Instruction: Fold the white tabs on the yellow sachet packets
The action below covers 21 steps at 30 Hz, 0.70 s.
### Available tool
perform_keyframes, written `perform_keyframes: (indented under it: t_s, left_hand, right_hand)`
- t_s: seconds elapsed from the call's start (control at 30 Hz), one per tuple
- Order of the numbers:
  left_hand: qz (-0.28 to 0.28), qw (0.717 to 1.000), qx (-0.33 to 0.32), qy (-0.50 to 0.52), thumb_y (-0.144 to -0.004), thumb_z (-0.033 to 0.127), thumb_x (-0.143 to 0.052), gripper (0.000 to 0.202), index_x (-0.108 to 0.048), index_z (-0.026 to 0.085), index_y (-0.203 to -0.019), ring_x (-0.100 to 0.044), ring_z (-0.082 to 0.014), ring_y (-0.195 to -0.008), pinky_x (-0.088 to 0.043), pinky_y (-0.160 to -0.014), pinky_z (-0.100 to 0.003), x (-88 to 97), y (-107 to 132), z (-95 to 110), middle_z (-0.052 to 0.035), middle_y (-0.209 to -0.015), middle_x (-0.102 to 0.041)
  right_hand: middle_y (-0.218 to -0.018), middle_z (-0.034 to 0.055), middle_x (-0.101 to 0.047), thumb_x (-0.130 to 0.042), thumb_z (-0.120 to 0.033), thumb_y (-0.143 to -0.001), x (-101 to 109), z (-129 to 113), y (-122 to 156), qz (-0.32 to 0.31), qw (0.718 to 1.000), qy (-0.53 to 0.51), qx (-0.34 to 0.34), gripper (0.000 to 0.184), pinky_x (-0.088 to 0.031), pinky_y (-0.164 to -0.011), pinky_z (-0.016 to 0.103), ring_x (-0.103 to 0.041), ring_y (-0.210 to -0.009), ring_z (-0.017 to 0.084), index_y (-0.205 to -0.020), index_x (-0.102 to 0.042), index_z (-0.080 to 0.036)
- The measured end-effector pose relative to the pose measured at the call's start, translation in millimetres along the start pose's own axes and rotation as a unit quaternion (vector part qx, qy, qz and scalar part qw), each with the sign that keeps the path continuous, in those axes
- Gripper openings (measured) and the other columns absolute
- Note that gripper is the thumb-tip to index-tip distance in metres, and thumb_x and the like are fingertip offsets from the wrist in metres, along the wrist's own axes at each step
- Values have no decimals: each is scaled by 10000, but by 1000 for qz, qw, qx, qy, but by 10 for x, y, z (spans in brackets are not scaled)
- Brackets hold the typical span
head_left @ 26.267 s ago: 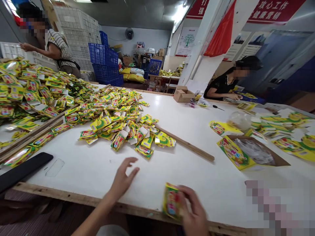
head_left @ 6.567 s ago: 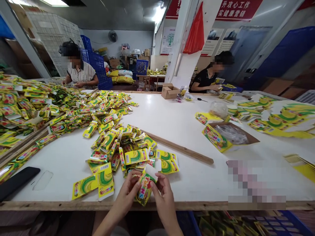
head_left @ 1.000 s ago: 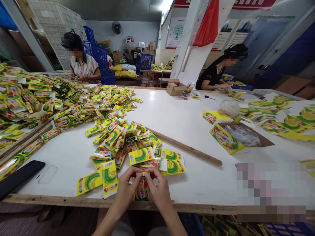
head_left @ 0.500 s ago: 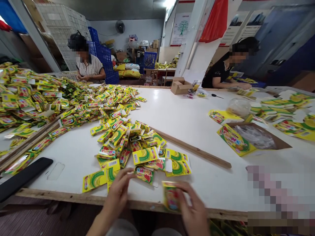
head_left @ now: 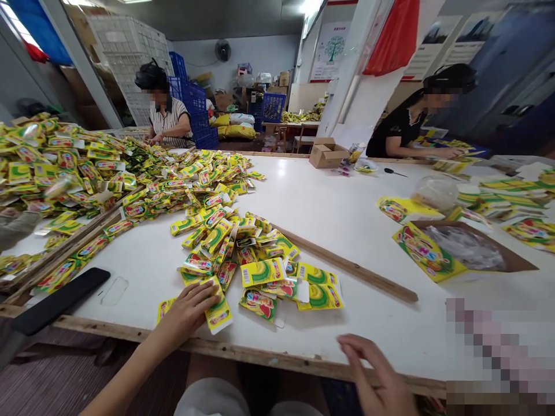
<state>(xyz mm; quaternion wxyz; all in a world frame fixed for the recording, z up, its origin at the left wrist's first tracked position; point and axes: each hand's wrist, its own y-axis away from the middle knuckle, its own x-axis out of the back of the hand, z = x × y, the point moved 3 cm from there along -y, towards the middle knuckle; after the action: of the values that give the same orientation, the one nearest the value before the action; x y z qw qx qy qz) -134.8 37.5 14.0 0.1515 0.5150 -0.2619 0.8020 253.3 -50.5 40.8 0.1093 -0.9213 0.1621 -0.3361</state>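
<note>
My left hand (head_left: 191, 309) is over a small yellow candy box (head_left: 219, 315) at the table's near side. Its fingers curve across the box's upper part, and the thumb is hidden. Another yellow box (head_left: 165, 307) is partly covered by that hand. My right hand (head_left: 375, 370) is at the near table edge, with thumb and forefinger slightly apart and nothing between them. A flattish box with coloured letters (head_left: 259, 304) lies between the hands, beside a loose pile of similar boxes (head_left: 262, 271).
A wooden strip (head_left: 351, 266) runs across the white table (head_left: 312, 214). A black padded bar (head_left: 60, 303) is at left, before a large heap of boxes (head_left: 65, 156). An open carton (head_left: 427, 254) with clear plastic stands right. Two people (head_left: 171, 121) (head_left: 401, 130) sit across.
The box in my right hand is gone from view, and that hand is now empty. My left hand has moved left onto a yellow box, which has turned at a slant.
</note>
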Motion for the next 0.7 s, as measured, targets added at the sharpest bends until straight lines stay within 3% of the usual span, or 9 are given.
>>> perform_keyframes:
  t_s: [0.1,0.17,0.33,0.43,0.57,0.7]
  left_hand:
    - [106,988,61,92,-843,176,-586,352,-643,298,-1169,-627,-259,-1135,-485,-975,-384,90,-44,142,-54,-1189,-701]
    - [151,963,128,182,-867,226,-582,312,-610,273,-1174,-654,-258,-1084,-530,-899,-354,33,-50,304,-67,-1150,-711]
    - [128,880,163,428,-920,236,-505,400,-362,243,-1293,-688,-236,-985,-571,-800,-355,-366,-113,732,-106,-1089,-702]
    - [122,868,160,455,-919,231,-511,356,-390,240,-1253,-680,-225,-986,-549,-852,-355,-457,-145,809,-104,-1092,-688]
    - [90,892,148,417,-914,235,-514,205,-586,235,-1106,-668,-228,-958,-543,-842,-334,-401,-212,808,-71,-1030,-699]
    - [120,894,149,406,-900,238,-540,193,-656,227,-1053,-611,-262,-1101,-495,-944,-386,-372,-302,822,-93,-1134,-675]
  right_hand:
    - [-987,71,-694,-542,-366,-901,-487,-417,-55,-30,994,-97,34,182,-557,-724,265,-663,-900,227,-961,-666,-247]
    - [-1048,74,-683,-537,-318,-913,-740,-597,-69,-45,987,-148,49,175,-544,-810,280,-650,-969,225,-1023,-650,-241]
    - [-1176,76,-645,-529,-257,-921,-1195,-731,-66,-114,960,-250,47,248,-528,-880,302,-639,-1028,210,-1162,-587,-243]
    - [-1140,74,-656,-520,-240,-921,-1310,-691,-76,-132,956,-260,39,246,-546,-819,284,-660,-945,195,-1159,-584,-233]
    - [-1103,74,-670,-515,-230,-918,-1328,-660,-158,-136,963,-226,57,225,-521,-864,311,-639,-998,218,-1108,-635,-229]
    - [-1002,72,-684,-518,-238,-910,-1323,-685,-280,-133,966,-207,84,172,-508,-861,328,-632,-983,232,-954,-683,-222]
